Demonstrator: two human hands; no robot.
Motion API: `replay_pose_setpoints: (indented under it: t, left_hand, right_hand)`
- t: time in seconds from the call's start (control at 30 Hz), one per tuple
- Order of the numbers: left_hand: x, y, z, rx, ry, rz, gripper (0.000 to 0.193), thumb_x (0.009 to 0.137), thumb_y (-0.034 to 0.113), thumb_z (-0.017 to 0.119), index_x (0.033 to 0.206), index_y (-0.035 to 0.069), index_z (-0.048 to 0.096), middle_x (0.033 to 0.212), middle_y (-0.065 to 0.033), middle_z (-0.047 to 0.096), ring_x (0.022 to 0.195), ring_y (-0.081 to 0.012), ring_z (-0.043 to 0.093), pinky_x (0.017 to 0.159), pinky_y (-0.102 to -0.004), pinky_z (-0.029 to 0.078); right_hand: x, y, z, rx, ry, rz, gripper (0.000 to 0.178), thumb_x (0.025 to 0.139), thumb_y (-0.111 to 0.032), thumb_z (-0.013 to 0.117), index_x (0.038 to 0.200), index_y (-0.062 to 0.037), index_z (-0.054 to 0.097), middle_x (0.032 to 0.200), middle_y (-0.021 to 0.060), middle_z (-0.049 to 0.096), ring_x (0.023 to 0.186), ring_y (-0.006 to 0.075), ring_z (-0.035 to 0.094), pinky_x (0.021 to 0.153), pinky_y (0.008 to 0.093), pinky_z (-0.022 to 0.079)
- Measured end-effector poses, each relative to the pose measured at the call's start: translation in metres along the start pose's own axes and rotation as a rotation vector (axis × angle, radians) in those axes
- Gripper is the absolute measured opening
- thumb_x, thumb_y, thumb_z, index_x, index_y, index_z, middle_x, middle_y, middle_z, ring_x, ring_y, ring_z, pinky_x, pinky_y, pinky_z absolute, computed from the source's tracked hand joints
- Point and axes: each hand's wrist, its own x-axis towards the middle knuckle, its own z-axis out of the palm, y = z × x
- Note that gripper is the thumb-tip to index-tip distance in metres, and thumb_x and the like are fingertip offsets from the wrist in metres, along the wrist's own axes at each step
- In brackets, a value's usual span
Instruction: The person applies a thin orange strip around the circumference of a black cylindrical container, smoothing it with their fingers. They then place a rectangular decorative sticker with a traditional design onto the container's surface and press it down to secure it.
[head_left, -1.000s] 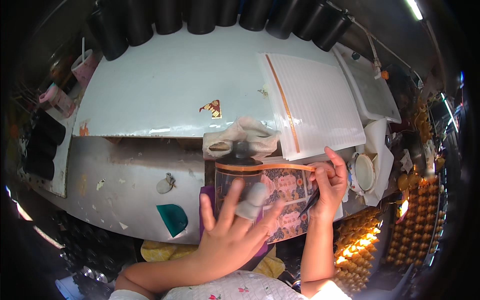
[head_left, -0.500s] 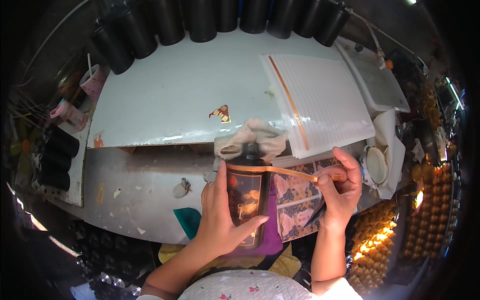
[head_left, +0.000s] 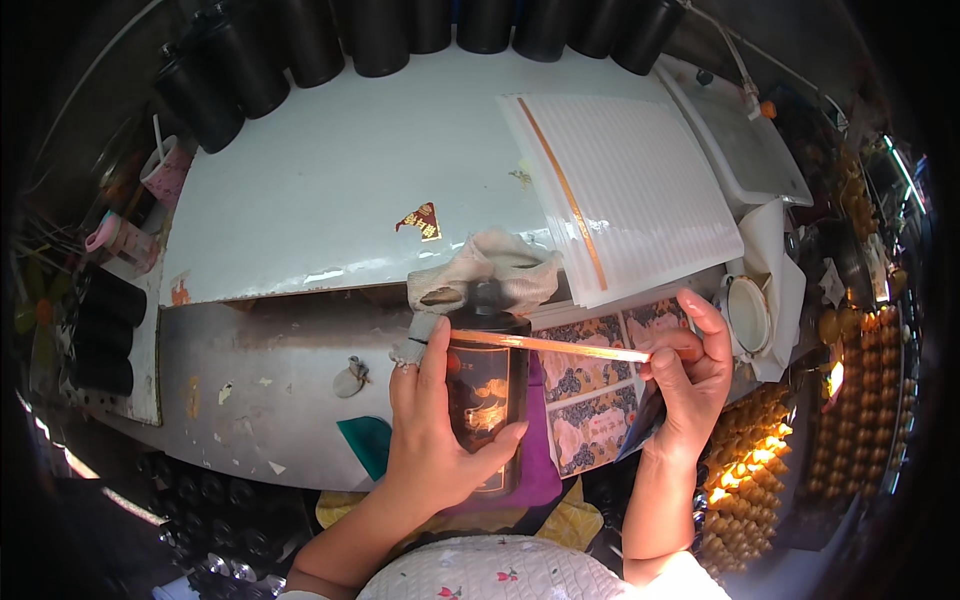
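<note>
In the head view, a glossy black cylindrical bottle point(head_left: 487, 385) lies at the near middle of the bench, over a purple cloth point(head_left: 541, 440), its narrow dark neck pointing far, against a crumpled off-white cloth point(head_left: 500, 262). Its face carries a thin gold frame, a bright gold picture low in the middle and a small red mark near the shoulder. The left hand point(head_left: 430, 425) clasps the bottle, fingers along its left side and thumb across the front; a grey covering wraps one finger. The right hand point(head_left: 688, 395) pinches the right end of a narrow shiny gold strip point(head_left: 575, 348) between thumb and fingers; the strip runs straight from the bottle's shoulder. Beneath that hand show a dark blue flat piece point(head_left: 647, 422), whether held I cannot tell, and patterned printed sheets point(head_left: 592, 430). To the left lies a teal flat scraper point(head_left: 365, 445).
</note>
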Motion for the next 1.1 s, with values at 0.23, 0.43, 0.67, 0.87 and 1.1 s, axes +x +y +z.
replay_pose_setpoints:
  t: [0.23, 0.43, 0.67, 0.87, 1.1]
  left_hand:
    - [0.0, -0.003, 0.0, 0.038, 0.015, 0.031, 0.111, 0.072, 0.026, 0.087, 0.157, -0.006, 0.023, 0.118, -0.0187, 0.05, 0.106, -0.0328, 0.047, 0.098, -0.045, 0.038]
    - [-0.002, 0.006, -0.004, 0.215, 0.009, 0.118, 0.097, 0.081, 0.031, 0.08, 0.155, -0.006, 0.031, 0.106, -0.0172, 0.053, 0.12, -0.0431, 0.049, 0.11, -0.0608, 0.026]
    - [0.002, 0.042, 0.001, 0.552, -0.116, 0.252, 0.075, 0.086, 0.009, 0.063, 0.155, -0.003, 0.036, 0.101, -0.0158, 0.059, 0.146, -0.0455, 0.033, 0.113, -0.0732, -0.002]
    - [-0.011, 0.039, 0.023, 0.706, -0.117, 0.436, 0.068, 0.084, 0.01, 0.062, 0.151, 0.012, 0.05, 0.091, -0.0096, 0.06, 0.146, -0.0399, 0.037, 0.113, -0.0745, -0.001]
    - [-0.054, 0.0, 0.007, 0.734, -0.066, 0.387, 0.062, 0.086, 0.034, 0.069, 0.145, 0.022, 0.056, 0.144, -0.0132, 0.053, 0.14, -0.0409, 0.046, 0.115, -0.0727, 0.0]
  right_hand:
    - [0.005, 0.01, -0.005, 0.051, 0.003, 0.048, 0.051, 0.088, -0.003, 0.077, 0.135, -0.0004, 0.056, 0.083, 0.0063, 0.072, 0.071, 0.0084, 0.06, 0.07, 0.021, 0.046]
    - [0.009, 0.019, -0.006, 0.058, 0.036, 0.122, 0.049, 0.09, -0.003, 0.074, 0.135, -0.0004, 0.056, 0.084, 0.0068, 0.071, 0.071, 0.0089, 0.059, 0.069, 0.0214, 0.046]
    - [0.007, 0.031, -0.014, 0.1, 0.028, 0.192, 0.048, 0.091, 0.0, 0.071, 0.136, -0.0003, 0.055, 0.088, 0.0073, 0.073, 0.072, 0.0077, 0.06, 0.069, 0.0208, 0.046]
    - [0.005, 0.035, -0.007, 0.106, -0.009, 0.272, 0.049, 0.091, 0.001, 0.07, 0.138, 0.0, 0.054, 0.092, 0.0072, 0.074, 0.077, 0.007, 0.063, 0.07, 0.019, 0.048]
    - [0.003, 0.036, 0.0, 0.008, -0.024, 0.133, 0.049, 0.089, 0.008, 0.068, 0.135, -0.0009, 0.056, 0.093, 0.0079, 0.074, 0.08, 0.0065, 0.065, 0.073, 0.0206, 0.051]
